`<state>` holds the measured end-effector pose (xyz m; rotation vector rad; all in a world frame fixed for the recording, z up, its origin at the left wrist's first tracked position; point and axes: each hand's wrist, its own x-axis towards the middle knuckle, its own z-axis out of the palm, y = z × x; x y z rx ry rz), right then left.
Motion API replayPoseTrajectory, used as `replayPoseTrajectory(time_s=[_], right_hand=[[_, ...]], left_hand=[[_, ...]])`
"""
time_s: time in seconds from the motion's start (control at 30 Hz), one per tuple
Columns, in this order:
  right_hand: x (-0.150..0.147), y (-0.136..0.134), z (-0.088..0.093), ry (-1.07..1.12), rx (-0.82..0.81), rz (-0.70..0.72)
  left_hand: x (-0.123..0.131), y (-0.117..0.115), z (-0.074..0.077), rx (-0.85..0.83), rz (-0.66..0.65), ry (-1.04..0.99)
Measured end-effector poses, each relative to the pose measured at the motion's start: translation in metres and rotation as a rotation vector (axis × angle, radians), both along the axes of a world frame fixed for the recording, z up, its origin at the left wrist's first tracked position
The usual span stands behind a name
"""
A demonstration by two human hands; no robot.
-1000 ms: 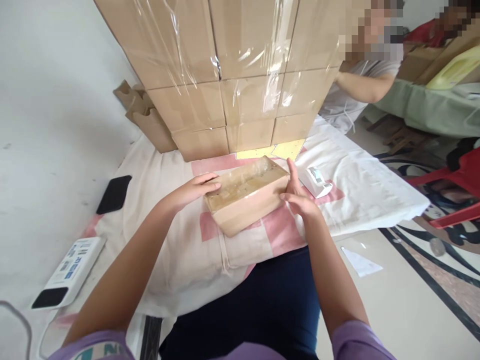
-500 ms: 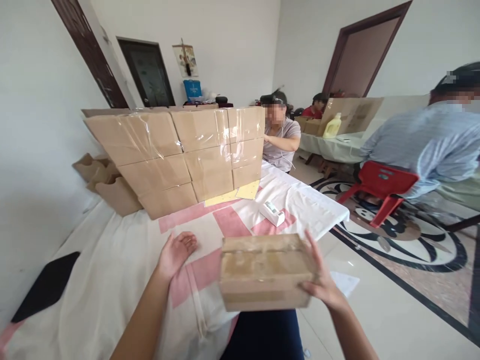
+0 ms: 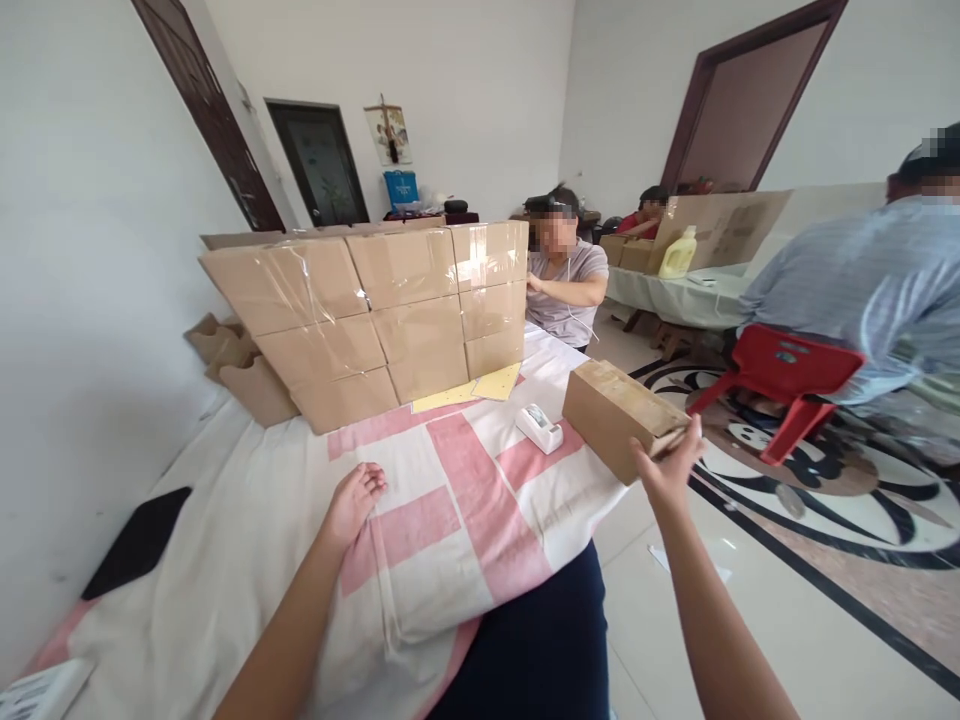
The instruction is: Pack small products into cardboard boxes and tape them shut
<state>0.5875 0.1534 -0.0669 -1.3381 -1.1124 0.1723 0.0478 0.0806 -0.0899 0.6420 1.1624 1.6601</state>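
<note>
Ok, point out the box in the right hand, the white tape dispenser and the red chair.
Held box (image 3: 609,425): head view, on its long side face.
White tape dispenser (image 3: 540,431): head view, mid-body.
Red chair (image 3: 802,371): head view, on its backrest.

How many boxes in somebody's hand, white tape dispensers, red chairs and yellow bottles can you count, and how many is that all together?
Box held in the right hand: 1
White tape dispenser: 1
Red chair: 1
Yellow bottle: 1
Total: 4
</note>
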Motion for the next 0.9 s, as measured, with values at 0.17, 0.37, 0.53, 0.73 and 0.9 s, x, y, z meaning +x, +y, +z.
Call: replayPoseTrajectory(time_s=[0.17, 0.37, 0.53, 0.73, 0.9], right_hand=[[-0.026, 0.063, -0.005, -0.118, -0.047, 0.023], [-0.027, 0.087, -0.022, -0.263, -0.073, -0.003], [-0.029, 0.090, -0.024, -0.283, -0.129, -0.003], [-0.039, 0.085, -0.019, -0.395, -0.282, -0.055], [-0.061, 0.101, -0.012, -0.443, -0.394, -0.188]], left_hand=[[0.007, -0.005, -0.002, 0.021, 0.034, 0.233], [0.027, -0.008, 0.003, 0.013, -0.111, 0.557], [0.040, -0.012, 0.002, 0.046, -0.298, 1.080], [0.035, -0.020, -0.003, 0.070, -0.260, 1.054], [0.034, -0.020, -0.002, 0.053, -0.276, 1.007]])
